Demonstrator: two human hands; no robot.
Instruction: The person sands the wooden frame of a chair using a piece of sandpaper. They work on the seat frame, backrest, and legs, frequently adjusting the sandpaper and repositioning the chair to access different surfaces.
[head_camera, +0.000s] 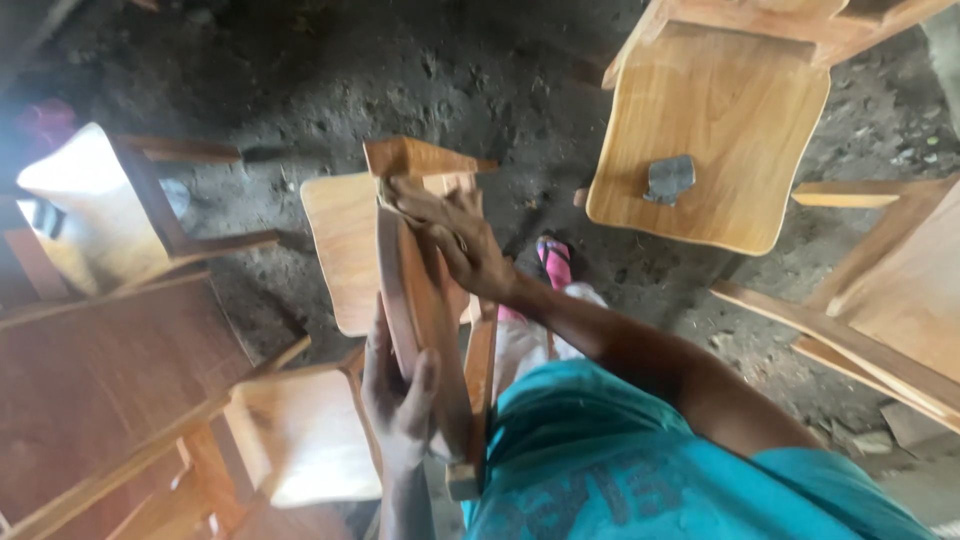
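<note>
A pale wooden chair seat (715, 130) bearing a grey scrap (669, 178) lies on dark dirt floor (330, 70).

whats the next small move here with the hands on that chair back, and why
Probably slide the right hand a little further down the chair back, as a rubbing stroke. That hand lies flat on the upper part of the curved wooden piece, while the left hand grips its lower edge and steadies it. Whether the right hand holds sandpaper I cannot tell.
</note>
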